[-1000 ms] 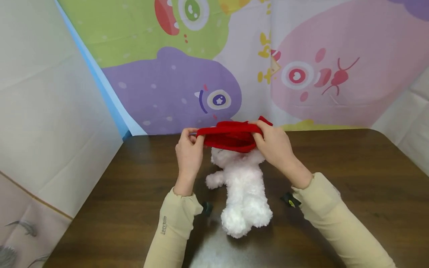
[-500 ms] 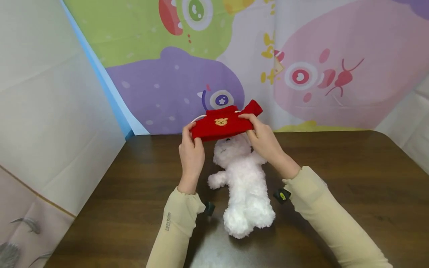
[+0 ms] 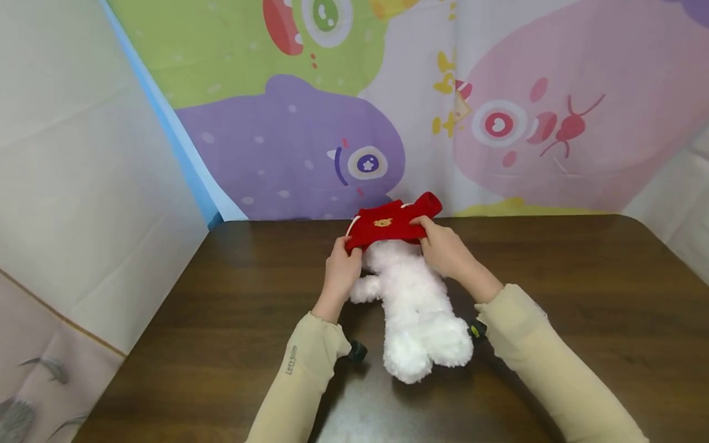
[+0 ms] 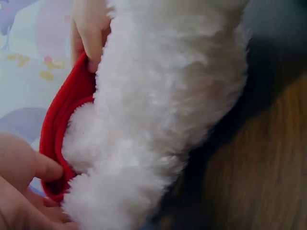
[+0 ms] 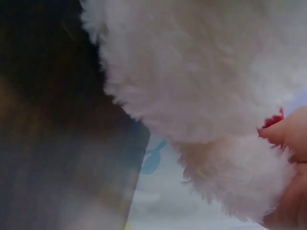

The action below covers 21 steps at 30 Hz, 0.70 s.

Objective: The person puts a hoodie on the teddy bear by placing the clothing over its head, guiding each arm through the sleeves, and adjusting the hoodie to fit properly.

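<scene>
A white plush toy (image 3: 416, 307) lies on its back on the table, legs toward me. Its head is mostly covered by a small red sweater (image 3: 365, 231) with a bear face on the front and white cords. My left hand (image 3: 340, 271) pinches the left side of the sweater's hem. The right side of the hem is gripped by my right hand (image 3: 445, 249). In the left wrist view, the red hem (image 4: 60, 120) opens around the plush's white fur (image 4: 144, 96), with finger and thumb on its edge. The right wrist view shows fur (image 5: 192, 72) beside my right thumb (image 5: 283, 132).
The dark wooden table (image 3: 232, 307) reaches back to a cartoon-printed cloth (image 3: 310, 147). A pale cloth wall (image 3: 83, 154) stands at the left. Dark bands (image 3: 357, 352) show at both wrists.
The sweater, first held hem toward me above the head, has tipped upright and come down over the plush's head. Both hands have lowered with it, the left also shifting right.
</scene>
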Motion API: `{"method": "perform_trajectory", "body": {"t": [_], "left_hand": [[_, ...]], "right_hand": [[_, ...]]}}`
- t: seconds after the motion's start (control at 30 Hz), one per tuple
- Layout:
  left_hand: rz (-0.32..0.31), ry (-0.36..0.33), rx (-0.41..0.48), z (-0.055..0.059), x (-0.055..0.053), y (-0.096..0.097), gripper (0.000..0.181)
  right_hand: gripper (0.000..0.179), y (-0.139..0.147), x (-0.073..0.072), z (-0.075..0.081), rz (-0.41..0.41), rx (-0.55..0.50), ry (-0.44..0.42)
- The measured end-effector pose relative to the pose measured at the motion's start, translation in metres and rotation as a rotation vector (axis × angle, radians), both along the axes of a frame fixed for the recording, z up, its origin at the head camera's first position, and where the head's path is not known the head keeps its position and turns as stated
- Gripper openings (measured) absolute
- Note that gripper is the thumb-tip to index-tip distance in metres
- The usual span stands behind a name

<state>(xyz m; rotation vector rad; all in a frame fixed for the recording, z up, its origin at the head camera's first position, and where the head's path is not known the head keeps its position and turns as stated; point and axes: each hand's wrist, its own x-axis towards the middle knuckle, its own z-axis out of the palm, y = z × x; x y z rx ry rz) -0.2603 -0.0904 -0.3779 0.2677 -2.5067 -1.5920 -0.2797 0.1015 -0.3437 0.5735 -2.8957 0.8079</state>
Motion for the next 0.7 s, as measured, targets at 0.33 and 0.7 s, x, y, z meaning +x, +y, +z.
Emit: {"method": "perform_trajectory", "body": {"t": [0.33,0.7], "left_hand": [[-0.209,-0.106,-0.083,0.002,0.006,0.008,0.047],[-0.546,-0.157,-0.184,0.024,0.023,-0.001,0.043]], "right_hand": [[0.035,0.017,0.015,-0.012,0.029,-0.023,-0.134],[0.030,0.040,0.043,-0.012,0.055,-0.071,-0.258]]}}
